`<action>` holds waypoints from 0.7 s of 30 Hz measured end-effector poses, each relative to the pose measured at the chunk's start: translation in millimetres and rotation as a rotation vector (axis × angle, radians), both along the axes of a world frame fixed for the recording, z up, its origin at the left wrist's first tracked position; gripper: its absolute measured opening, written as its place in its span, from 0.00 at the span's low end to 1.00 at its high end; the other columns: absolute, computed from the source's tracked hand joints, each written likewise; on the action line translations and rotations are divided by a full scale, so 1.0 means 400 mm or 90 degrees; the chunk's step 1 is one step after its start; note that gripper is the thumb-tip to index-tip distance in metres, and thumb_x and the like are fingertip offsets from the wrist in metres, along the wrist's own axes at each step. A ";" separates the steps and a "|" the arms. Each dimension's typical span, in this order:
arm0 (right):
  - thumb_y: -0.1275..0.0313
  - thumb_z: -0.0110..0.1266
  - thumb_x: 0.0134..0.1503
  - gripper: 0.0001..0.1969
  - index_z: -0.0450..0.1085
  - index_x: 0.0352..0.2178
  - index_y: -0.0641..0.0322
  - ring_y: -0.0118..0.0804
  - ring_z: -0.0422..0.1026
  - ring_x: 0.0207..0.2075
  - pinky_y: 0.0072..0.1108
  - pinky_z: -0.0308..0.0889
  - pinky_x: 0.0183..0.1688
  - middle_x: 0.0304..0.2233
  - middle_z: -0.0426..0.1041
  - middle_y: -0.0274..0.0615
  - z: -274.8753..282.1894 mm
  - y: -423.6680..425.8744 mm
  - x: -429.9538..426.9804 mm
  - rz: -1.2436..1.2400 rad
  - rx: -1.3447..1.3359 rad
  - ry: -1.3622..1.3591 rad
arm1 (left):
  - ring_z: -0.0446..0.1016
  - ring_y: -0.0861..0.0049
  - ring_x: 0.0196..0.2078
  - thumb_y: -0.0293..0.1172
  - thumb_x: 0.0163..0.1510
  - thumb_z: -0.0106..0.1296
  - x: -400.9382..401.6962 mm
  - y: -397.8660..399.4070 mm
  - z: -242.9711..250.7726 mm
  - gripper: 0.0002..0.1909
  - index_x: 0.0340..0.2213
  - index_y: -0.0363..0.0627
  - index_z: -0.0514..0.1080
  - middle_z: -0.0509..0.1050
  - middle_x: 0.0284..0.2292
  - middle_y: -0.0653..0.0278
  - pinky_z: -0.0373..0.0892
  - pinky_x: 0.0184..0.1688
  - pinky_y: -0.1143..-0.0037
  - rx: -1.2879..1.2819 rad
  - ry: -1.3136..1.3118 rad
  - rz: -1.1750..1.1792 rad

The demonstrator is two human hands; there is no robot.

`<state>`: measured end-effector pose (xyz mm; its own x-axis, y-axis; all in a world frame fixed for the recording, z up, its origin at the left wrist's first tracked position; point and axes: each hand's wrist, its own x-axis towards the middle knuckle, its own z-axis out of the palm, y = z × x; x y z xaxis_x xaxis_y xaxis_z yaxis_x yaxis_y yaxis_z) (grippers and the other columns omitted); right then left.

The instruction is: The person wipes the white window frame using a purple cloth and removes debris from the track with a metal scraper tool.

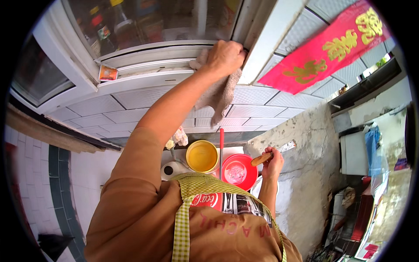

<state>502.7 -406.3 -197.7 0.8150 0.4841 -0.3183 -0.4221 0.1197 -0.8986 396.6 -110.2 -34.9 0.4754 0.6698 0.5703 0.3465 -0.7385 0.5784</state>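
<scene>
My left hand (226,58) is closed on a greyish-brown cloth (214,93), pressed against the right end of the white window frame (147,70). The cloth hangs down over the tiled wall below the sill. Lower right, my right hand (273,162) grips a tool by its wooden handle (262,159); a flat, stained blade (288,146) sticks out past the fingers, its exact kind unclear. Left of that hand, a red basin (240,170) holds what looks like water. Beside it stand a yellow bucket (202,156) and a red-handled rod (221,140).
An orange packet (108,73) sits in the window track at left. Bottles (98,28) stand behind the glass. A red paper banner (324,52) hangs on the wall at right. A white container (172,170) stands by the yellow bucket. Stacked items lie far right.
</scene>
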 end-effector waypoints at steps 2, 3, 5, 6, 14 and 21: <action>0.70 0.44 0.51 0.09 0.67 0.25 0.66 0.31 0.68 0.23 0.19 0.65 0.25 0.22 0.69 0.39 0.028 0.010 -0.008 0.013 -0.007 -0.022 | 0.72 0.53 0.29 0.32 0.41 0.48 0.003 0.000 0.004 0.09 0.21 0.39 0.73 0.72 0.23 0.46 0.68 0.32 0.64 -0.024 0.076 0.028; 0.70 0.44 0.51 0.09 0.67 0.25 0.66 0.31 0.68 0.23 0.19 0.65 0.25 0.22 0.69 0.39 0.032 0.015 -0.013 0.018 -0.015 -0.022 | 0.72 0.53 0.31 0.28 0.41 0.48 -0.009 -0.003 0.007 0.08 0.22 0.37 0.73 0.72 0.25 0.45 0.68 0.34 0.63 -0.043 0.144 0.024; 0.71 0.44 0.51 0.08 0.67 0.25 0.67 0.30 0.68 0.23 0.18 0.64 0.24 0.22 0.69 0.39 0.044 0.031 -0.018 0.029 0.015 -0.030 | 0.72 0.53 0.33 0.27 0.40 0.48 -0.005 0.010 0.016 0.08 0.24 0.37 0.73 0.72 0.28 0.45 0.68 0.34 0.64 -0.031 0.235 0.008; 0.72 0.44 0.51 0.08 0.67 0.24 0.67 0.30 0.68 0.22 0.17 0.63 0.23 0.22 0.69 0.39 0.056 0.034 -0.023 0.025 0.029 -0.048 | 0.72 0.53 0.35 0.26 0.40 0.48 0.001 0.021 0.031 0.09 0.26 0.37 0.73 0.72 0.30 0.45 0.68 0.35 0.64 0.002 0.323 -0.013; 0.71 0.44 0.51 0.08 0.66 0.25 0.66 0.30 0.68 0.22 0.18 0.65 0.24 0.23 0.69 0.39 0.006 -0.016 -0.038 -0.023 0.023 -0.021 | 0.72 0.53 0.33 0.27 0.39 0.48 -0.013 0.006 0.016 0.08 0.24 0.37 0.72 0.72 0.28 0.44 0.68 0.34 0.63 -0.021 0.243 0.007; 0.71 0.44 0.51 0.09 0.66 0.25 0.67 0.31 0.68 0.23 0.19 0.65 0.25 0.23 0.69 0.40 0.023 0.015 -0.059 -0.004 -0.010 -0.032 | 0.70 0.50 0.23 0.29 0.40 0.46 0.018 0.037 0.091 0.09 0.18 0.35 0.71 0.68 0.18 0.44 0.67 0.29 0.63 0.135 -0.135 0.017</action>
<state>479.0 -400.3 -188.4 0.8335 0.4739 -0.2841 -0.3754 0.1086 -0.9205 403.6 -95.3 1.5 0.3146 0.5363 0.7832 0.2561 -0.8424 0.4740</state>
